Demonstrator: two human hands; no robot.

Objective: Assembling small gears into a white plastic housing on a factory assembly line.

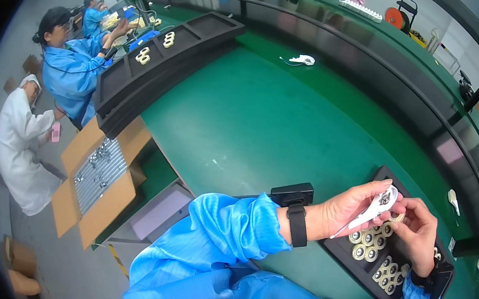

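My left hand (347, 206) is closed around a white teardrop-shaped housing (370, 213); a round metal mechanism shows in its wide end, and its narrow tail points down toward the left. Close beside that wide end, my right hand (420, 233) pinches a cream toothed ring (397, 217). Whether the ring touches the housing I cannot tell. Both hands are above a black compartmented tray (339, 256), which holds several cream toothed rings with dark centers (365, 253). Part of the tray is hidden by my hands and right forearm.
On the green bench (237, 119), a white part with a thin wire (302, 60) lies far off, and another white part (454, 201) lies right. Stacked black trays (190, 39) stand left, above an open carton (68, 206) of metal parts. Co-workers (72, 72) are at left.
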